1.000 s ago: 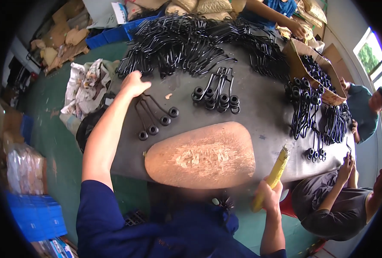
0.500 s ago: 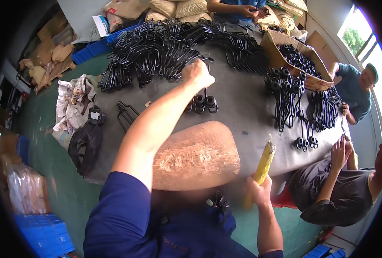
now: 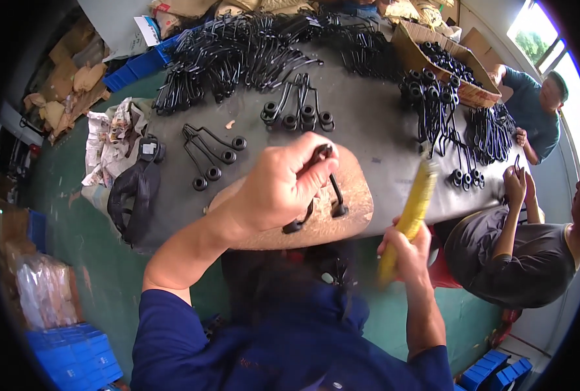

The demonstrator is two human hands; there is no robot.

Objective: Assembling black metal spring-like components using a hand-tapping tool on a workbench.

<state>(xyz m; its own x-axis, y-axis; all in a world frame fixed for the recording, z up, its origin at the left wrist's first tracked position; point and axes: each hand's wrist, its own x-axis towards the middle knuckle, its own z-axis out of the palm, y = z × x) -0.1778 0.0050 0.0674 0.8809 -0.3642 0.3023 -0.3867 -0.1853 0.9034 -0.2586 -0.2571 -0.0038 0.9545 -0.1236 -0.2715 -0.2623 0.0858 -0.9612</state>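
Note:
My left hand (image 3: 280,182) is closed around the top of a bent black metal hanger (image 3: 336,190). The hanger's two legs point down, and their dark round ends are at or just over a worn wooden board (image 3: 358,182) at the table's near edge. To the right of the board, my right hand (image 3: 412,253) grips a thick yellow stick (image 3: 418,202), tilted with its pale, frayed end up. Beyond the board lie several hangers with black rubber rings (image 3: 308,116) on their ends. More ringed hangers (image 3: 213,173) rest left of my left hand.
A big heap of black hangers (image 3: 237,55) covers the table's far side. At the far right stands a cardboard box (image 3: 412,47) of black rings, near ringed bundles (image 3: 433,98). Two people (image 3: 534,107) work along the right side. A black bag (image 3: 133,195) lies at the left edge.
My left hand has come back from the heap to the board with a hanger. The yellow stick has shifted slightly right and up. The view has tilted a little.

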